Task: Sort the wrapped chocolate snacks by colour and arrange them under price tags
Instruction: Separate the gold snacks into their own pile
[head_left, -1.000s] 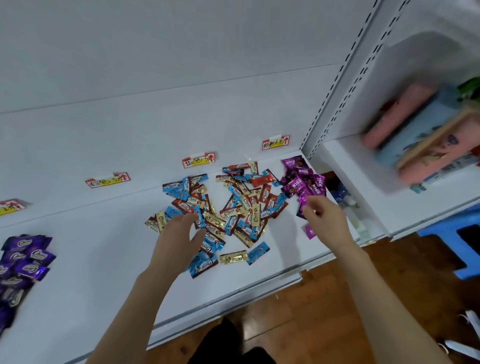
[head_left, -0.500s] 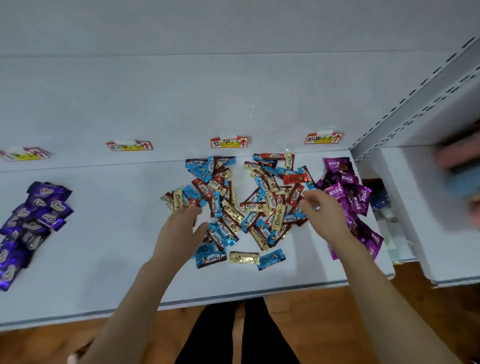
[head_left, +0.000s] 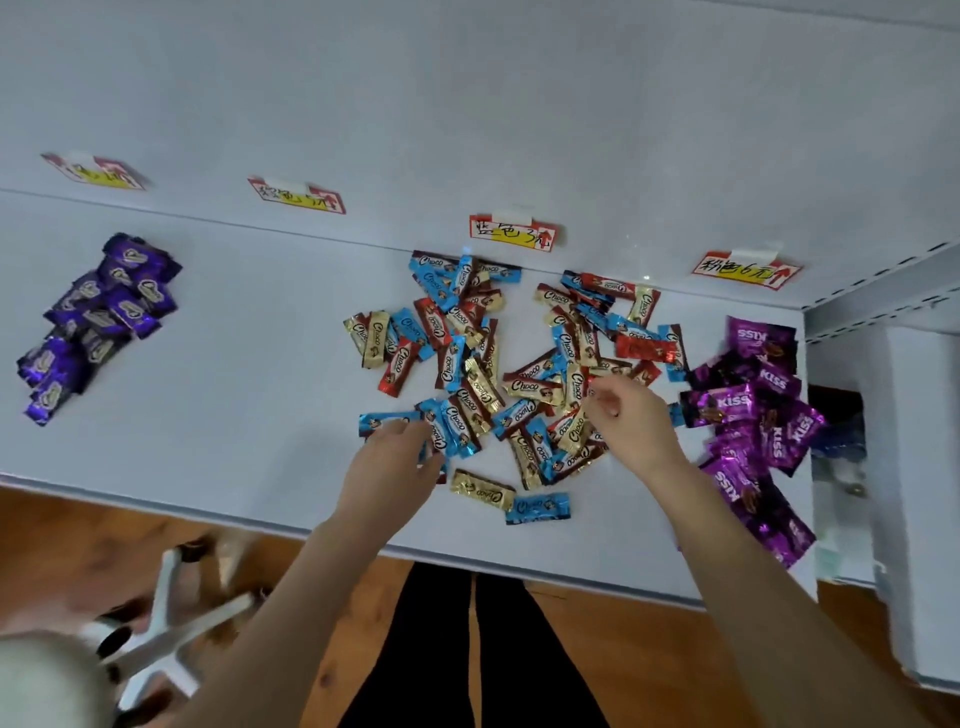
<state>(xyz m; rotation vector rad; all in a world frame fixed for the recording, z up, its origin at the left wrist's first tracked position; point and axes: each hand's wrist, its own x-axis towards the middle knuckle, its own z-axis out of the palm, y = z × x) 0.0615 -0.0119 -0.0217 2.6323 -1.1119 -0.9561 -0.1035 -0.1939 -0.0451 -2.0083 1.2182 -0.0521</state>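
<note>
Mixed heap of Choco sticks (head_left: 470, 384) in blue, red, gold and brown wrappers lies flat and criss-crossed, just beyond the left hand (head_left: 389, 467) and under the fingers of the right hand (head_left: 634, 421). One gold stick (head_left: 483, 488) and one blue stick (head_left: 537, 506) lie apart, between the wrists. Magenta KISS packs (head_left: 753, 405) are piled just right of the right hand. Purple packs (head_left: 98, 317) are piled well left of the left hand. Four price tags (head_left: 511, 233) are stuck in a row beyond both hands.
</note>
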